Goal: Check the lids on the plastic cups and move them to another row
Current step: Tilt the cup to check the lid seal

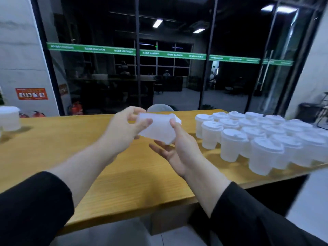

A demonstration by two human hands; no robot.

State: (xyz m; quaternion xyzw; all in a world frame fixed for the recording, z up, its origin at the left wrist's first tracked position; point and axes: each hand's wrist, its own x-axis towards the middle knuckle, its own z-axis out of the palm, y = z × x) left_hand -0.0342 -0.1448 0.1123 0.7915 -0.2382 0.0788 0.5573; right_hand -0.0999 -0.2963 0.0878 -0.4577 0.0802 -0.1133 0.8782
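Observation:
A translucent white plastic cup (157,129) with its white lid (175,120) lies tipped sideways in the air above the wooden table (71,139), lid end to the right. My left hand (124,128) grips the cup's bottom end, thumb on top. My right hand (179,148) holds the lid end from below, thumb pressed against the lid rim, fingers spread under the cup. Several lidded cups (257,139) stand in rows at the right of the table.
One lidded cup (9,118) stands alone at the table's far left edge. A clear dome-like object (159,108) shows behind the held cup at the table's back edge. Glass doors rise beyond the table. The table's near edge runs diagonally in front of me.

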